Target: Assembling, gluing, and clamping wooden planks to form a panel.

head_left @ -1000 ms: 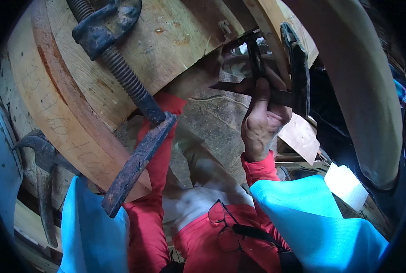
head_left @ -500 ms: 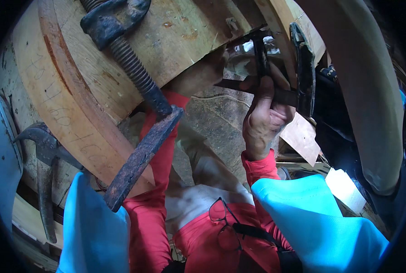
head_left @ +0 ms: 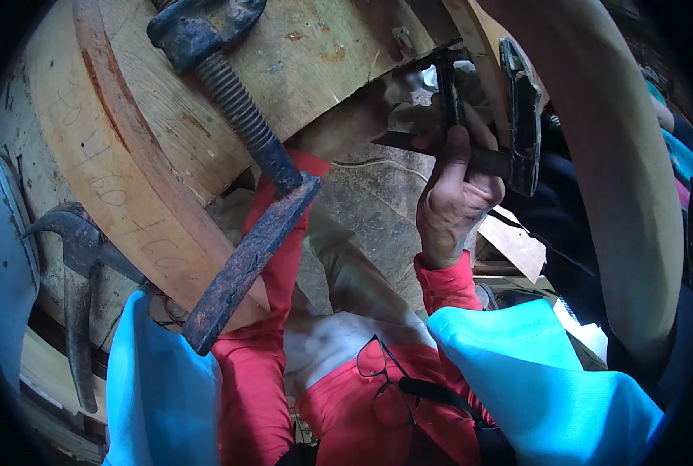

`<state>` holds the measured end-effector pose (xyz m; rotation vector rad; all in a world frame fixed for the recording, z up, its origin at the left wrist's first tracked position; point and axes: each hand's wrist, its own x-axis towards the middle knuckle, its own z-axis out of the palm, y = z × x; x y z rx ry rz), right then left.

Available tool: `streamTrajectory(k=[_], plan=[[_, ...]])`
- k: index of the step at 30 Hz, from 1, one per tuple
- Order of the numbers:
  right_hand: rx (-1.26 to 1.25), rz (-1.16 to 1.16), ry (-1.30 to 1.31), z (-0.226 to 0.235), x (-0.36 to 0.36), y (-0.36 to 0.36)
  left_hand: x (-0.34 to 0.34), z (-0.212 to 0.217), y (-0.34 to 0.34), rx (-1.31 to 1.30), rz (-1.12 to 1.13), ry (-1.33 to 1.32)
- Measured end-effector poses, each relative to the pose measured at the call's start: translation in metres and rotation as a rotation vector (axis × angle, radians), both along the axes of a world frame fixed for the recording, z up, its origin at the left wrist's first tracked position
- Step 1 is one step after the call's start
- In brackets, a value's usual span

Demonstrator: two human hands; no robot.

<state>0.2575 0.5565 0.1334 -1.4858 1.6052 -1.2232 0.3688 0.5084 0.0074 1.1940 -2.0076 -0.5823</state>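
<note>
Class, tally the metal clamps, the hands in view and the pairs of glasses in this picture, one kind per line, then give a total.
Dark rusty metal screw clamps: 3, the big centre clamp, the left clamp, the clamp at the right hand
Hands in view: 1, the right hand
Dark-framed glasses hanging on the red shirt: 1
Total: 5

The right hand (head_left: 455, 198) is working in a tight pocket: the curved wooden form (head_left: 207, 101) is overhanging it above, a dark clamp bar (head_left: 524, 116) is blocking its right side. The screw clamp (head_left: 242, 194) is crossing the gap on the left, leaving open room only below.
</note>
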Motion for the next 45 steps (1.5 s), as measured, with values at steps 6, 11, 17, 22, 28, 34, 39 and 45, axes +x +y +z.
streamTrajectory(k=[6,11,17,22,28,34,39,45], plan=[[-0.044,-0.011,0.006,-0.006,-0.006,-0.001,-0.041,-0.028,0.003,0.16,0.283,0.298],[-0.019,0.022,0.007,-0.005,-0.004,-0.001,-0.023,0.027,0.006,0.332,0.312,0.402],[0.003,-0.001,0.009,0.002,0.003,-0.001,-0.016,-0.027,-0.003,0.367,0.136,0.468],[-0.029,-0.002,0.0,-0.001,-0.001,-0.002,-0.035,-0.015,0.005,0.182,0.305,0.343],[-0.01,0.024,0.049,-0.002,0.002,0.001,-0.047,-0.001,0.004,0.086,0.638,0.414],[-0.022,0.02,0.051,0.002,0.005,0.0,-0.012,-0.033,-0.006,-0.432,0.172,-0.698],[-0.019,-0.024,0.041,-0.001,-0.007,-0.004,-0.028,0.017,-0.001,0.069,0.313,0.371],[0.028,-0.013,0.014,-0.007,0.0,0.004,-0.042,0.015,0.006,0.122,0.58,0.536]])
